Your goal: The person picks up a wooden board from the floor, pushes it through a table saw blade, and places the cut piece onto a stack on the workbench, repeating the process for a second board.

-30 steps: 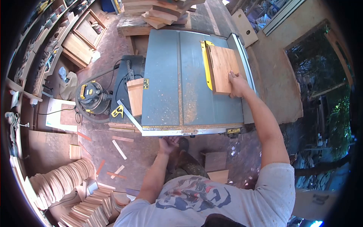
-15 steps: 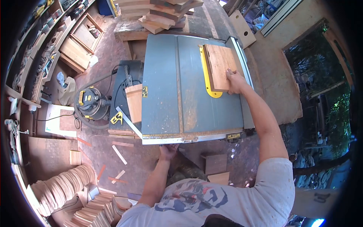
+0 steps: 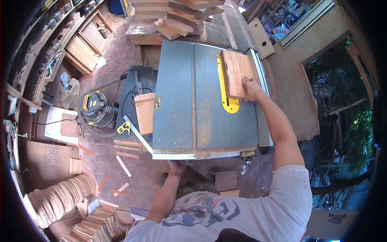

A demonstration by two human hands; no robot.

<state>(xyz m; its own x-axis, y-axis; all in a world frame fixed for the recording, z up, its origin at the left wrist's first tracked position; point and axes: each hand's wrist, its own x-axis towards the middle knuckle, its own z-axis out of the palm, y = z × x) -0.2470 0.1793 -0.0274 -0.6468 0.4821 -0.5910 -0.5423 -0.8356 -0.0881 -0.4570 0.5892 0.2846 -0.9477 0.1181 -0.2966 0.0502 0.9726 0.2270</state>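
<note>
A thick wooden board (image 3: pixel 237 70) lies on the grey table saw top (image 3: pixel 173 97), partly over the yellow insert plate (image 3: pixel 231 106) and beside the metal fence (image 3: pixel 260 76). My right hand (image 3: pixel 252 89) grips the board's near right end, with fingers on its top and edge. Below the front edge of the saw top, my left hand (image 3: pixel 177 165) is partly hidden under the front rail (image 3: pixel 177 156); its fingers and anything they hold do not show clearly.
Stacked boards (image 3: pixel 181 18) stand on a bench beyond the saw. Left of the saw are a wood piece (image 3: pixel 145 113), a yellow-handled square (image 3: pixel 123 127) and a shop vacuum (image 3: pixel 96 108). Wood strips (image 3: pixel 123 165) lie on the floor. Cut pieces (image 3: pixel 60 199) are piled at lower left.
The board and my right hand have moved slightly forward along the fence, showing more of the yellow plate's near end. The camera view has shifted a little. My left hand stays under the front edge.
</note>
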